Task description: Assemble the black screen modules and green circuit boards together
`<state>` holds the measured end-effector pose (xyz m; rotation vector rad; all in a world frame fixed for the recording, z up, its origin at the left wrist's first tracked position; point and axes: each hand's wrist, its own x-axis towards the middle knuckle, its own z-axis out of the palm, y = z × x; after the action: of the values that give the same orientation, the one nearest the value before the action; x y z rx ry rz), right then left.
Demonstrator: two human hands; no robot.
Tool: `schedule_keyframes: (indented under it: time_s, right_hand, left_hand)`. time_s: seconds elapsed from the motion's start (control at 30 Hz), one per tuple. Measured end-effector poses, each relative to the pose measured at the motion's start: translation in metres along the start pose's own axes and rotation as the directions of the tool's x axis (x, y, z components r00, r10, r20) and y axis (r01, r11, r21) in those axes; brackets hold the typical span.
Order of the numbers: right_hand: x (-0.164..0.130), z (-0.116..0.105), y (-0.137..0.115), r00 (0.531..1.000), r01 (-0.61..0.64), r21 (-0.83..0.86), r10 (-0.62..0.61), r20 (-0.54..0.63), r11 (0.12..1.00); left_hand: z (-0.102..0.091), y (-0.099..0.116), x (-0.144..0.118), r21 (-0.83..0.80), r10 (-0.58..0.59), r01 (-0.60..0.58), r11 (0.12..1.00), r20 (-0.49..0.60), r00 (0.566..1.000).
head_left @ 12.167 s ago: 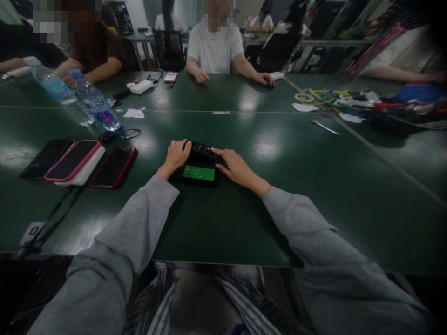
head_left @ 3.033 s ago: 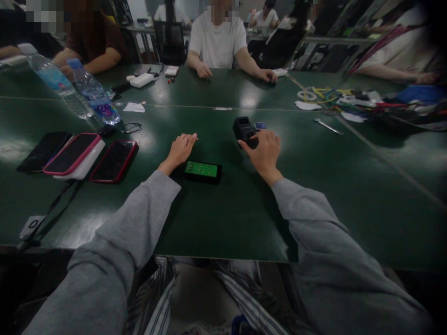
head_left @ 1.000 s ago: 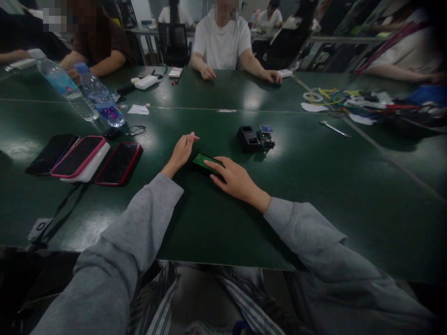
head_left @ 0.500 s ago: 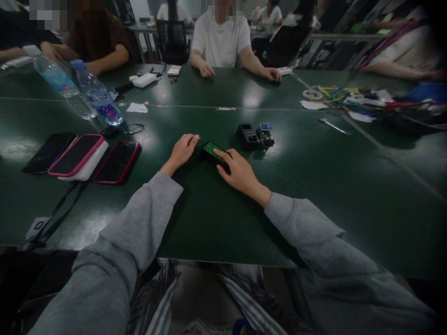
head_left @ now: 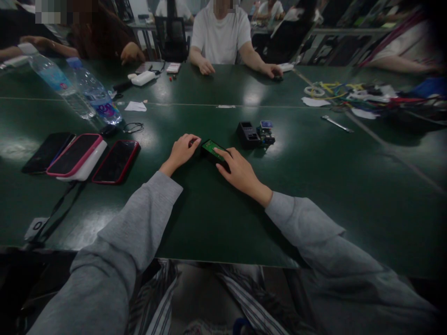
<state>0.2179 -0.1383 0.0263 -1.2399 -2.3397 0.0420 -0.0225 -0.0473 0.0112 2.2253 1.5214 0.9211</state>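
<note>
A green circuit board [head_left: 211, 148] sits in a black case on the table, in the middle of the head view. My right hand [head_left: 240, 174] grips this case from the right, with its fingers on top of the board and its thumb along the near side. Just left of the case, close to its end, is my left hand [head_left: 182, 150], its fingers curled together. Something small and dark shows between those fingers, too small to make out. Beyond my right hand stand a black housing [head_left: 248, 134] with openings and a small electronic module [head_left: 266, 132] beside it.
Phones [head_left: 117, 162] lie at the left, with two water bottles [head_left: 96, 95] behind them. Tangled cables [head_left: 366, 95] and a wrench [head_left: 337, 123] are at the right. Across the green table [head_left: 223, 228] sits a person in a white shirt [head_left: 220, 35].
My left hand's fingers have curled in a little, and something dark now shows between them. My right hand stays on the case. The person at the far left has moved their arms.
</note>
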Motion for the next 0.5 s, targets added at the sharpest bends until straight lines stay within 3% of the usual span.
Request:
schedule_keyframes:
  time_s: [0.5]
  right_hand:
    - [0.0007,0.0008,0.0022,0.991,-0.098,-0.028,0.095,-0.091,0.995]
  left_hand:
    - [-0.0005,0.0027,-0.0010,0.003,0.005,-0.005,1.000,-0.010,1.000]
